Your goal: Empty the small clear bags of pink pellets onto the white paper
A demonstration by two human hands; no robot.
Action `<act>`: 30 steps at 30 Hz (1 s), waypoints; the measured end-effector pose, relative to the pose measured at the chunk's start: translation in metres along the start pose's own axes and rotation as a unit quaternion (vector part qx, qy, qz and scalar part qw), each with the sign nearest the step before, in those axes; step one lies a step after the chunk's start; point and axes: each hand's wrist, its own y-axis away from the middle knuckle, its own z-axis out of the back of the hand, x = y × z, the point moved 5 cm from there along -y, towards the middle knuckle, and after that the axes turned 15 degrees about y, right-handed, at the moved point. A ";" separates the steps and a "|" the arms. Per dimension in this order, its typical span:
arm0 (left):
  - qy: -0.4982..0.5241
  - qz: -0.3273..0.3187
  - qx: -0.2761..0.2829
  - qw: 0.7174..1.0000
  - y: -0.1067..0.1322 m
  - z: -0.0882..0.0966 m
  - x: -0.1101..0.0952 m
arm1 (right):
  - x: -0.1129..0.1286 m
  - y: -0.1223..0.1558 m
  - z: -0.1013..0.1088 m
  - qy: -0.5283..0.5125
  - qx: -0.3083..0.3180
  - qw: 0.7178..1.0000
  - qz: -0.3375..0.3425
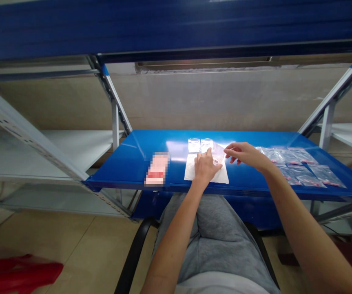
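Note:
My left hand lies flat with fingers spread over a white sheet-like stack, near the shelf's front edge. Under and beside its fingers is a thin clear plastic bag, one side raised off the stack. At that raised edge, the fingertips of my right hand are bent together and seem to pinch the plastic. Two small clear packets with white contents, a left one and a right one, lie at the stack's far edge. What the bag contains is too small to make out.
Several clear bags with small red pieces lie in rows at the right of the blue shelf. A blurred-out pink and red item lies at the left. Another blue shelf hangs overhead, with metal uprights at the sides.

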 end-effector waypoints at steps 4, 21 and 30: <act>-0.006 -0.016 -0.004 1.000 0.000 0.004 -0.004 | -0.003 0.004 0.007 -0.055 -0.020 0.998 -0.006; -0.108 -0.196 0.005 0.975 -0.044 0.029 -0.050 | -0.038 -0.021 0.005 -0.133 -0.244 0.959 -0.056; -0.030 -0.097 0.117 0.988 0.032 -0.005 -0.042 | -0.075 -0.032 -0.034 -0.197 -0.280 0.927 -0.154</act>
